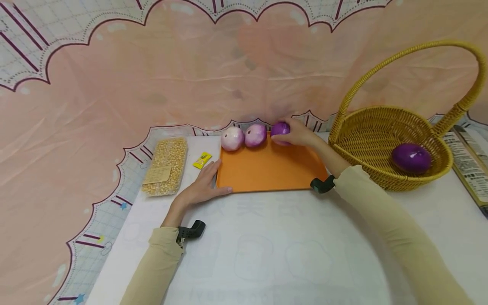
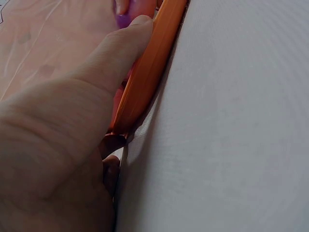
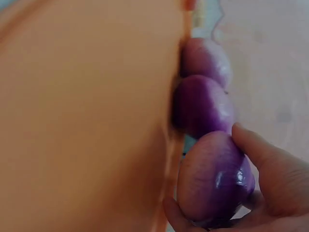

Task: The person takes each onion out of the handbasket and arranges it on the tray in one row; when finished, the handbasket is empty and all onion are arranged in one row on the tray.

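My right hand [image 1: 299, 133] holds a purple onion [image 3: 212, 179] at the back edge of an orange tray [image 1: 267, 169], fingers and thumb round it. Two paler onions sit in a row to its left: a purple-and-white onion [image 1: 255, 135] beside it, then a whiter onion [image 1: 232, 139] at the tray's back left corner. Against the front left corner rests my left hand [image 1: 203, 186], spread, with its fingers along the left side. Its thumb [image 2: 130, 41] lies straight along the tray's front rim in the left wrist view.
To the right stands a yellow wicker basket [image 1: 366, 165] with a tall handle and a dark purple onion [image 1: 411, 158] inside. Left of the tray lie a bag of corn kernels [image 1: 167, 163] and a small yellow packet [image 1: 202, 160]. A printed package [image 1: 470, 159] lies at the far right.
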### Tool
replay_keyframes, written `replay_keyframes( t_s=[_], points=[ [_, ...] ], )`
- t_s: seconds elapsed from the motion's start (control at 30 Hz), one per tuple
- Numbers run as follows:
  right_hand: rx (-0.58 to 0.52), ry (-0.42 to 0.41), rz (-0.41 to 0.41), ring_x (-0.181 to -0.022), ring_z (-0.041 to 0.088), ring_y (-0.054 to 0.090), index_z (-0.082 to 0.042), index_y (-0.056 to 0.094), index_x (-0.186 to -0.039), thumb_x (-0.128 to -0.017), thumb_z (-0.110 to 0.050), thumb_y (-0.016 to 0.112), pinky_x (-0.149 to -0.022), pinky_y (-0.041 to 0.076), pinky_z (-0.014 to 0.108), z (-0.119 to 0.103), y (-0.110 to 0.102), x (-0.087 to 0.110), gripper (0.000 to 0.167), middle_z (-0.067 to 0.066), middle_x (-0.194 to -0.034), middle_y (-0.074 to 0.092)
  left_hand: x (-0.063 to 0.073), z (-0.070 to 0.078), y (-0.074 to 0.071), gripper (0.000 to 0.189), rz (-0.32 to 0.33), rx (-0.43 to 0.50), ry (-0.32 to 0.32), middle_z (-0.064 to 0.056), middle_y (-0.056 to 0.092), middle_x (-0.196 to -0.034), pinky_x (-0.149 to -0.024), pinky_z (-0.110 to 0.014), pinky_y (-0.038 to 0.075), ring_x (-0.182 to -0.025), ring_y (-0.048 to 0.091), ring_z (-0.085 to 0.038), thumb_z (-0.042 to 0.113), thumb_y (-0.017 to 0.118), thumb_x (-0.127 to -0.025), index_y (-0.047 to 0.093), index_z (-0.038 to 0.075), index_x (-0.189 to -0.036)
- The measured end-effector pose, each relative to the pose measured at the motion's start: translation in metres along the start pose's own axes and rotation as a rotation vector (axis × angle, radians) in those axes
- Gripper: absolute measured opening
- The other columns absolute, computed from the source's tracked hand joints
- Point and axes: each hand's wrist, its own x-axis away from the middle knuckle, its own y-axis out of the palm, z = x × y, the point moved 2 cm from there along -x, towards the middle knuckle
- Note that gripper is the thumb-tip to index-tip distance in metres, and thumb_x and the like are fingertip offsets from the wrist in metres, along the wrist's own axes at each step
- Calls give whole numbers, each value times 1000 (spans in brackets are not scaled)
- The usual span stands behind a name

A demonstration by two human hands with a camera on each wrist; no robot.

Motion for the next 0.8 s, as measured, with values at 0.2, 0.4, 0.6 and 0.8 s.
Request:
replay_keyframes(
  t_s=[0.2, 0.4, 0.6, 0.8],
  points=[
    [99, 4, -39, -123, 39, 50, 0, 43, -140, -88, -31, 71, -107, 43, 51, 12, 4, -5, 67, 23, -136, 51, 0, 2, 0, 106, 1, -10, 4, -13, 5, -165, -121, -58, 9, -152, -3, -31, 50, 71, -83, 6, 14, -158],
    [67, 16, -83, -123, 39, 49, -1, 37, -142, -92, -37, 63, -107, 43, 51, 16, 8, -8, 67, 24, -137, 48, 1, 2, 0, 106, 1, -11, -4, -13, 5, -165, -121, -59, 8, -152, -3, -32, 51, 71, -83, 6, 15, -158],
    [37, 5, -118, -118, 39, 49, 2, 32, -140, -96, -36, 57, -104, 43, 49, 17, 10, -12, 64, 27, -133, 47, 1, 0, 0, 106, 0, -10, -14, -13, 4, -165, -121, -59, 9, -152, -3, -32, 52, 70, -83, 5, 16, -158],
    [20, -18, -105, -106, 35, 49, 5, 33, -136, -98, -33, 54, -92, 43, 41, 18, 10, -18, 58, 25, -121, 48, 0, 0, 1, 106, -2, -15, -9, -13, 4, -165, -121, -59, 9, -152, -3, -32, 52, 71, -83, 4, 17, -158]
  ],
)
